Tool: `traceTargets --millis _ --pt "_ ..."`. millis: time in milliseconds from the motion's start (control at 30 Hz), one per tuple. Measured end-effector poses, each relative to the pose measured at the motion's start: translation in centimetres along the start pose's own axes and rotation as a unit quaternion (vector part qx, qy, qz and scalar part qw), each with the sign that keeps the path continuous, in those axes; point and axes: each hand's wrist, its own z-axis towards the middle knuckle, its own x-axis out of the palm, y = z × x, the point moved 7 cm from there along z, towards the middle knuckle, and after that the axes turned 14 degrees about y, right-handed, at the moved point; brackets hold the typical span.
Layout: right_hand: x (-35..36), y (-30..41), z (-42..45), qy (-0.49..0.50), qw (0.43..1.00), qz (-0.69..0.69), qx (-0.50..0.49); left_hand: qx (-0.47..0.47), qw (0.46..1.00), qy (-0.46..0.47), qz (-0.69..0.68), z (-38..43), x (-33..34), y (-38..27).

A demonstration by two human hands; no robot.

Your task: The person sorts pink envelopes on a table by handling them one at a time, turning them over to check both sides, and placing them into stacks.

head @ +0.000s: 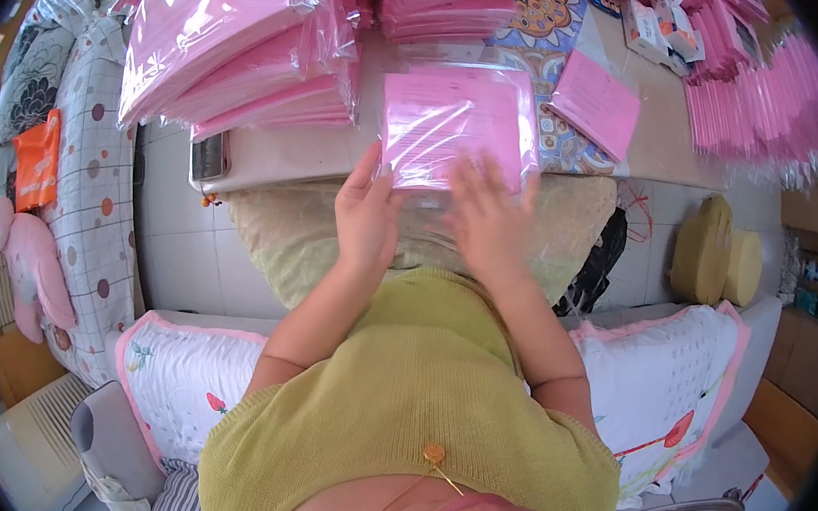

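In front of me is a flat pink printed packet (440,122) in a clear plastic sleeve, glossy with reflections. My left hand (368,218) holds its lower left corner between the fingers. Over the packet's lower right part is my right hand (490,215), its fingers apart and blurred by motion; whether they press on the plastic is hard to tell. Another pink packet (597,105) lies tilted to the right on a patterned cloth (564,141). At the left, a tall pile of plastic-wrapped pink packets (216,30) leans towards me.
More pink packets (448,4) are stacked at the back, with a long row of them (770,105) at the right. Small white boxes (663,32) sit nearby. A phone (209,157) lies at the table's left front corner. A greenish cloth (292,237) covers my lap.
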Motion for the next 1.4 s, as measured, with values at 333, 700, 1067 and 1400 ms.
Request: traceTargets --millis 333,700,1067,1400 --pt "-3.6 -8.6 -2.4 -0.158 0.75 0.629 0.13 0.011 0.993 0.107 -0.055 0.7 5.2 0.6" --pt "0.4 -28.8 -3.6 -0.264 0.68 0.666 0.152 0.059 0.974 0.035 0.217 0.9 -3.1 -1.3" --pt "-2.1 0.1 0.9 -0.107 0.973 0.2 -0.05 -0.01 0.863 0.115 0.492 0.1 -4.3 1.7" --pt "3.9 1.2 3.3 -0.068 0.945 0.318 0.04 -0.064 0.956 0.048 0.283 0.5 -4.3 1.8"
